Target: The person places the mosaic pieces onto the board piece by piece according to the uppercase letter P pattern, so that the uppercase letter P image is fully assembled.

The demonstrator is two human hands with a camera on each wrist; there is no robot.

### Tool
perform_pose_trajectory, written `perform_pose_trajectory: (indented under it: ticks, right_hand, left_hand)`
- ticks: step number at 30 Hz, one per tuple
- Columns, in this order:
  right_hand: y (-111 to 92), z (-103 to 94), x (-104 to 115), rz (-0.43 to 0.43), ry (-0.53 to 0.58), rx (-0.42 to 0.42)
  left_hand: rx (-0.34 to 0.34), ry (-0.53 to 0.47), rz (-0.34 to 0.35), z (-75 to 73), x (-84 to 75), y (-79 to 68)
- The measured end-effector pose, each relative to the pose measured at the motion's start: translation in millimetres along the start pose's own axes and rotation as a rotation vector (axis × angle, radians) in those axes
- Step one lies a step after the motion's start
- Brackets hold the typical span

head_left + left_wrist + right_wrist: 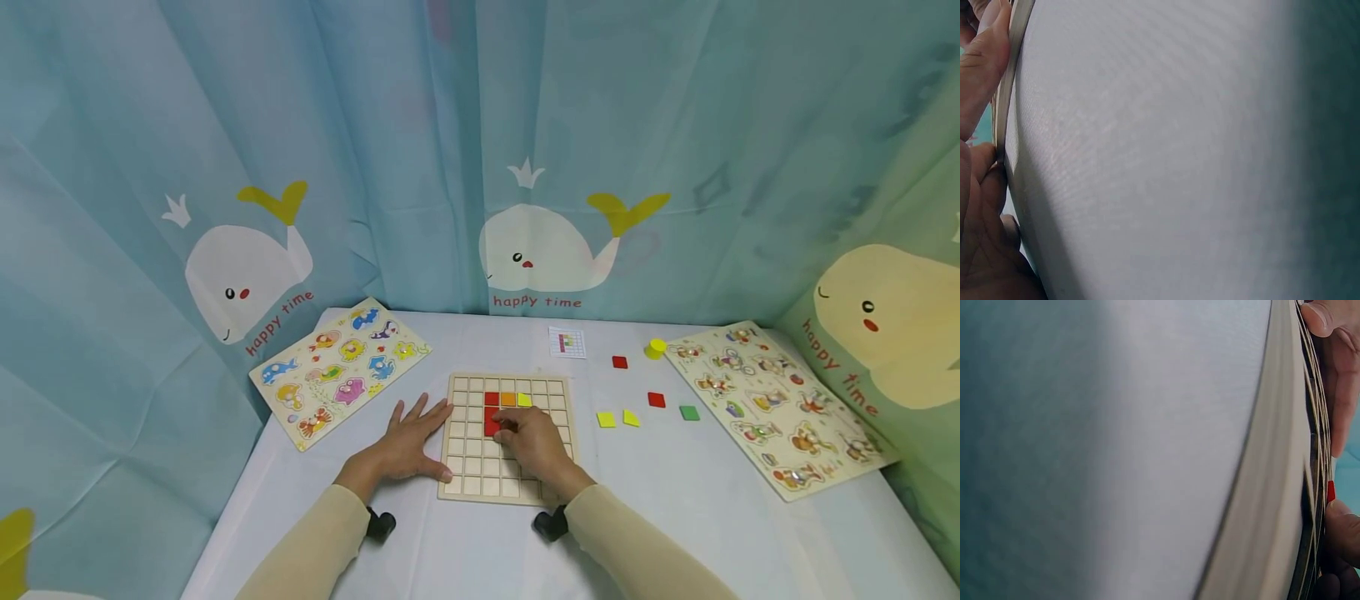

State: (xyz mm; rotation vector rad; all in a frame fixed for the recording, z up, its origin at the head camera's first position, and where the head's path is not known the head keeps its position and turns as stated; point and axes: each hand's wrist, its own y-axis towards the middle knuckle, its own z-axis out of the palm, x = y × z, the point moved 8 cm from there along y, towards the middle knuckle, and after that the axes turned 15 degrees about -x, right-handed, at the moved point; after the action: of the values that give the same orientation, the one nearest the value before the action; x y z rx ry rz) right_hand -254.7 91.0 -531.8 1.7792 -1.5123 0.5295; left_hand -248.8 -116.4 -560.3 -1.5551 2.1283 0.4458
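A square wooden grid board (454, 492) lies in the middle of the white table. Near its top, a red tile (491, 398), an orange tile (507, 399) and a yellow tile (524, 400) form a row, with more red below the first. My right hand (538, 446) is over the board, thumb and curled fingers pinching a red tile (1331, 490) at the grid. Spread fingers of my left hand (405, 446) rest by the board's left edge, its thumb touching the lower left side.
Right of the board lie loose yellow pieces (606, 419), red squares (656, 400), a green square (689, 412) and a yellow cylinder (656, 348). A small pattern card (567, 342) sits behind it. Picture puzzle boards flank both sides, left (341, 367) and right (780, 408).
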Motion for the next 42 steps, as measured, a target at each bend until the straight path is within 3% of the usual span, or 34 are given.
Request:
perform_pose_trajectory:
  ticks: [14, 31, 42]
  right_hand:
    - [-0.8, 0.1, 1.0, -0.029, -0.025, 0.011]
    - [-1.6, -0.7, 0.5, 0.003, -0.018, 0.019]
    - [-1.4, -4.3, -4.2, 0.094, 0.084, 0.009]
  left_hand:
    - [-0.008, -0.008, -0.001, 0.7, 0.5, 0.0]
    - [-0.005, -0.01, 0.003, -1.1, -1.6, -0.9]
    - [-0.004, -0.002, 0.006, -1.4, -1.5, -1.1]
